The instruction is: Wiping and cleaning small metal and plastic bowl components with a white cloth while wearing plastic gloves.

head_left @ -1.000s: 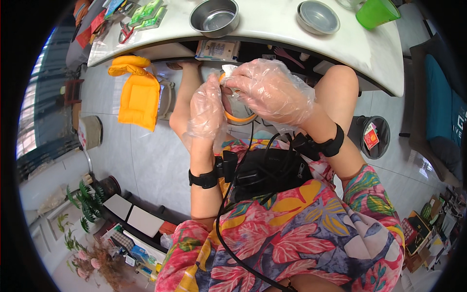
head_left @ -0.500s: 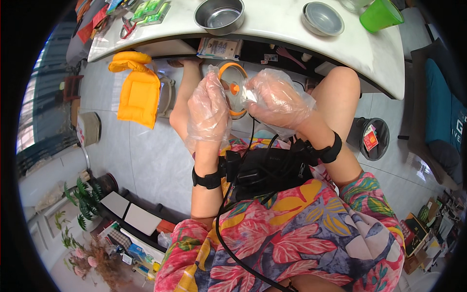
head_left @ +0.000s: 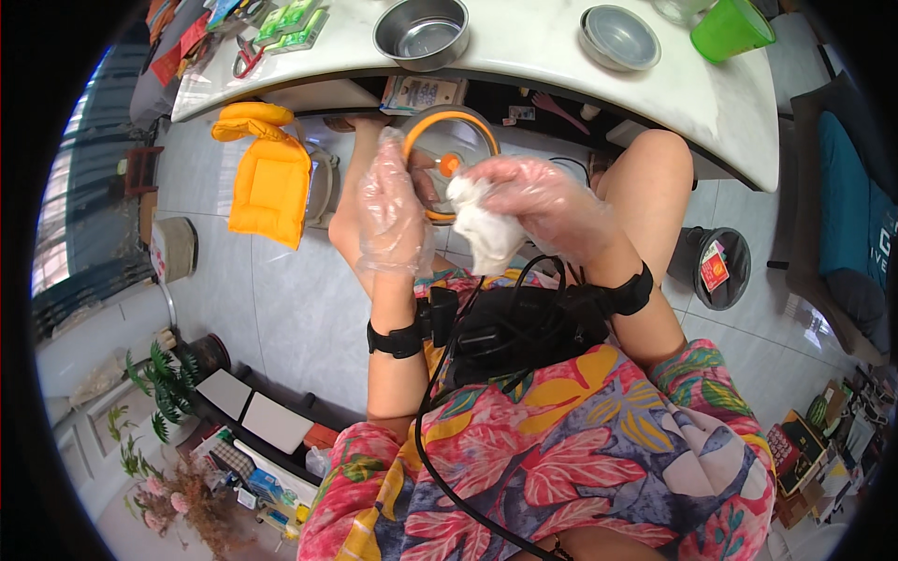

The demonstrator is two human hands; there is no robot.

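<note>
Over my lap, my left hand [head_left: 391, 208], in a clear plastic glove, grips a round glass lid [head_left: 475, 140] by its left edge. An orange band runs round the lid, and an orange knob [head_left: 450, 165] sits at its middle. Through the glass, some fingers of that hand show behind the lid. My right hand [head_left: 552, 198], also gloved and slightly blurred, is closed on a crumpled white cloth [head_left: 488, 238] that hangs down beside the lid's lower right. Whether the cloth touches the glass, I cannot tell.
Ahead stands a white marble-patterned table [head_left: 524, 42] bearing a metal bowl [head_left: 423, 37], a grey bowl [head_left: 620, 39] and a green cup [head_left: 732, 30]. A yellow padded chair [head_left: 269, 187] is at left, a black bin [head_left: 718, 266] at right. A black cable [head_left: 426, 411] crosses my lap.
The lid has turned to show more of its round face and come up slightly. More of the white cloth now hangs out of my right hand, which has rolled over.
</note>
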